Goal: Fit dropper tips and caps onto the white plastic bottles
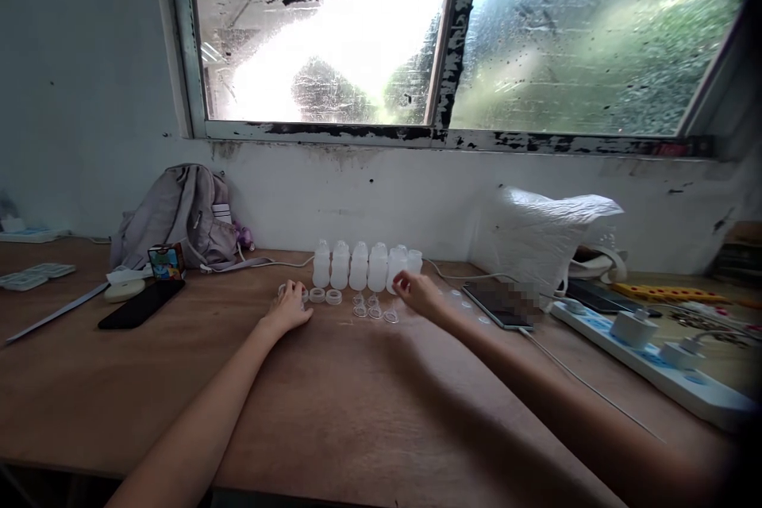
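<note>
Tight bottle row, R side most at risk

Our R hand (413,291) is at the front of the bottles (358,267), toward their R end, fingertips bunched close; can't tell if they pinch anything or touch plastic. Our L hand (289,308) is off the bottles' L end, fingers curled down over the rings (317,296); can't tell if it's clamped on one.

Main risk, we'd say: a R knuckle clips a bottle. They stand upright, v. close together, prob. light, so one tipping could take its neighbour too. L side: if our fingers drag, a ring could slide or roll off line. The teats (373,307) are clear & small, easy to brush w/ the R wrist. Discs (484,320) could get swept by our R forearm, since they lie just past it.

Positions re the bottles: R hand covers part of their R end; rings in front of the L end, some under the L hand; teats in front of the mid-to-R stretch, between our hands; discs off to the R, a bit nearer us. Further R, the tablet (485,303) & its cable (589,377); well off L, the backpack (184,214).
</note>
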The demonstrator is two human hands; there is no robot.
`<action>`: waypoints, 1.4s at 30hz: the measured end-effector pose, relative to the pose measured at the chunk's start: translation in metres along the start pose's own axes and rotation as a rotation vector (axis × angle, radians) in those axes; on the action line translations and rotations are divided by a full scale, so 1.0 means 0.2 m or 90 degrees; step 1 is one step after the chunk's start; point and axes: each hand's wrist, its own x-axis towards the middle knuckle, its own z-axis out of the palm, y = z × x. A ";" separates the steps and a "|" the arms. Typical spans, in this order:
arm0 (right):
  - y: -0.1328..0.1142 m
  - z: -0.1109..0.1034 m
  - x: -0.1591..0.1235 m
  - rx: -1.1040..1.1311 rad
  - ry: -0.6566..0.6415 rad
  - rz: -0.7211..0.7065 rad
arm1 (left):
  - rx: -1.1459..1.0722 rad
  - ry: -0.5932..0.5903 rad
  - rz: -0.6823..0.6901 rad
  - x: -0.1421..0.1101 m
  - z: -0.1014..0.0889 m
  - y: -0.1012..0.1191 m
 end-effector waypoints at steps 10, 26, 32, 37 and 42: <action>-0.06 0.14 -0.26 0.059 0.008 -0.018 | -0.124 0.071 0.160 0.00 -0.05 0.01; -0.20 0.12 -0.34 0.464 -0.117 -0.048 | -0.300 0.036 0.494 -0.20 -0.05 0.46; -0.14 0.18 -0.31 0.534 -0.046 0.069 | -0.286 0.015 0.491 -0.20 -0.01 0.46; -0.11 0.22 -0.30 0.511 -0.048 0.043 | -0.277 -0.017 0.499 -0.21 -0.01 0.47; -0.11 0.24 -0.30 0.502 -0.049 0.035 | -0.277 -0.035 0.493 -0.22 -0.01 0.48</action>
